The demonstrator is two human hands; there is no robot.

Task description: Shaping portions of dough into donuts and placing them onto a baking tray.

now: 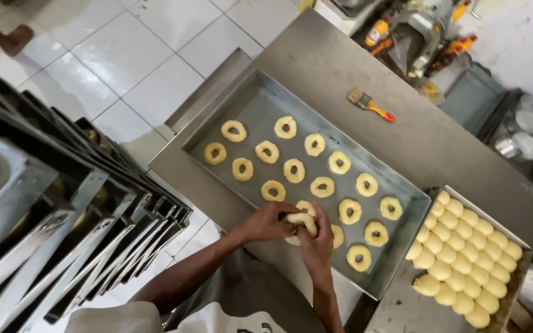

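Both the left hand and right hand pinch one pale dough ring at centre frame. Sixteen-odd rings fill the grey metal tray; many round dough balls wait lower right.

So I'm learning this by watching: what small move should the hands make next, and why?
Probably set the dough ring down in the bare gap at the near edge of the big tray, beside the last rings. Both the left hand and right hand hold it just above that spot, already pierced and stretched, and the rings on the tray lie in even rows.
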